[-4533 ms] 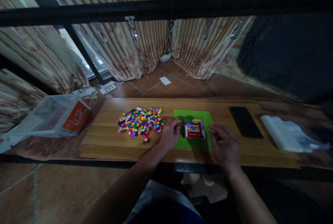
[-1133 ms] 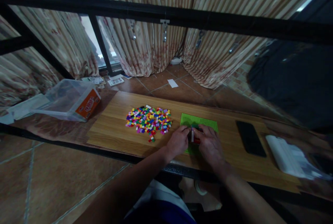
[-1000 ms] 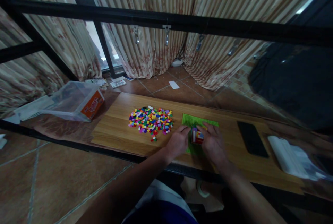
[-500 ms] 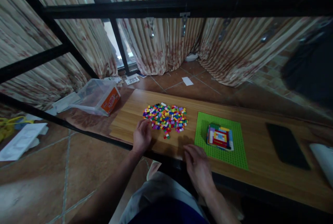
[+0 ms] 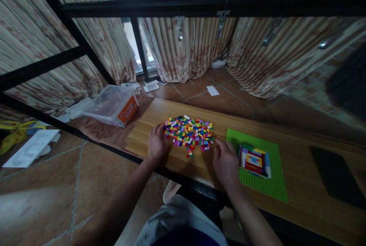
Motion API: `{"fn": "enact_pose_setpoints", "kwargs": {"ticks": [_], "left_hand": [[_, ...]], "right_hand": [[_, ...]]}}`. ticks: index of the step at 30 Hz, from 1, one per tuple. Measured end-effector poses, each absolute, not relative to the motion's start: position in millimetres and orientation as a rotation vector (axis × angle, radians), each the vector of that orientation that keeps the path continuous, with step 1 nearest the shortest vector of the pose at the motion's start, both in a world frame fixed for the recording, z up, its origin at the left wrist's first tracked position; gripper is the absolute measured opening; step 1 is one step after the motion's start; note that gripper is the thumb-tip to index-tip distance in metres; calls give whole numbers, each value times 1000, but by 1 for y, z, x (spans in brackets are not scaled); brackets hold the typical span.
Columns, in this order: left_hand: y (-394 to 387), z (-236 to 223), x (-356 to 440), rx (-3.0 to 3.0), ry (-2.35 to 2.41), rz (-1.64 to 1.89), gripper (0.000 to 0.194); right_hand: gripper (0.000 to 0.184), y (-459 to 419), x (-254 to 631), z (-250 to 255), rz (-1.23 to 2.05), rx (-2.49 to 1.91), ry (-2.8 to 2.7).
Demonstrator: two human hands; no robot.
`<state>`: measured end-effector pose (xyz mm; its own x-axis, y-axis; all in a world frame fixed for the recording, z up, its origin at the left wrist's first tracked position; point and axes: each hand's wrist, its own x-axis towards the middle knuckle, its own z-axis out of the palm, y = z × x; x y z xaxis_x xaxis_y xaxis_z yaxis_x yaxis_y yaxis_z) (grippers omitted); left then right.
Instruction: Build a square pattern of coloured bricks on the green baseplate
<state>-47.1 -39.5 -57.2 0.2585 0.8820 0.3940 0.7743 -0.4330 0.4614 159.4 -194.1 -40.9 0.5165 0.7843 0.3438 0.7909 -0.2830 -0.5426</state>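
A heap of several small coloured bricks (image 5: 190, 134) lies on the wooden board (image 5: 300, 196). My left hand (image 5: 157, 142) rests at the heap's left edge with fingers stretched toward it, holding nothing. My right hand (image 5: 225, 160) lies open and flat on the board at the heap's right side, between the heap and the green baseplate (image 5: 273, 185). A square block of stacked coloured bricks (image 5: 254, 160) sits on the baseplate, just right of my right hand.
A black phone (image 5: 334, 175) lies on the board at the far right. A clear plastic box with an orange label (image 5: 116, 106) stands left of the board. A black metal frame (image 5: 200, 4) crosses above, with curtains and tiled floor beyond.
Both hands let go of the brick block on the baseplate and went left to the heap. In the last half second my right hand came forward onto the board beside the heap.
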Motion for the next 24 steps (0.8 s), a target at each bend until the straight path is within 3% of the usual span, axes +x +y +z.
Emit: {"fn": "enact_pose_setpoints", "kwargs": {"ticks": [6,24], "left_hand": [[-39,-57,-48,2411,1485,885,38],[-64,-57,-35,2271,1360,924,34]], "right_hand": [[39,-166,171,-40,161,-2177,-1264],[31,-147,135,-43,277,-1736,-1426]]}}
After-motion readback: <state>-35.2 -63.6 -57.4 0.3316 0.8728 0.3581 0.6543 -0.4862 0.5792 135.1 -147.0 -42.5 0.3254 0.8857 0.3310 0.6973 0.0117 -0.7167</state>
